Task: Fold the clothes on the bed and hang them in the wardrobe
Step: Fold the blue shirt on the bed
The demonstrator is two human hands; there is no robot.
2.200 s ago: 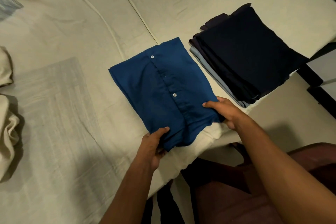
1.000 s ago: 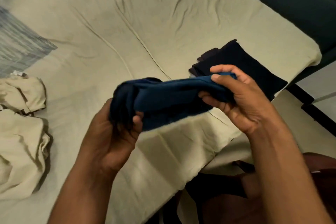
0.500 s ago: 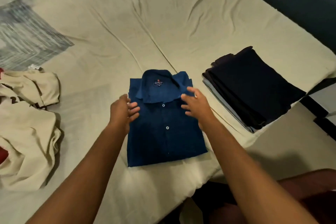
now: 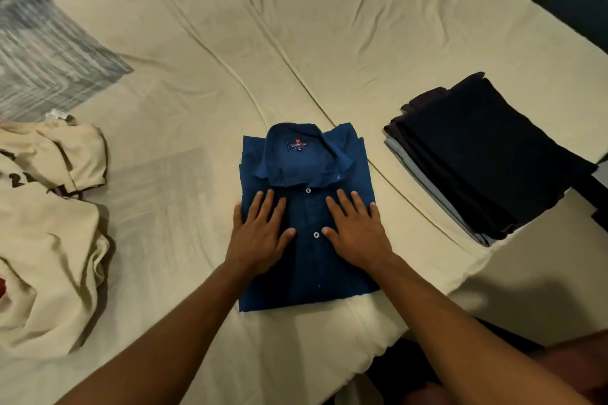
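Both hands have slid down from the collar: left hand (image 4: 260,233) and right hand (image 4: 357,230) lie flat, fingers spread, gripping nothing, on the shirt (image 4: 307,266) at center frame, stack (image 4: 487,154) at right.

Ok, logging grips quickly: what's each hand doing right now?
Left hand: open, flat on the folded blue button-up shirt, holding nothing.
Right hand: open, flat on it too.

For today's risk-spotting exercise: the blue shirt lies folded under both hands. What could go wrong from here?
1. The blue shirt lies close to the bed's near edge; lifting it carelessly from under the flat left hand and right hand may undo the fold.
2. The dark folded stack overhangs the bed corner, so adding the shirt might tip it off.
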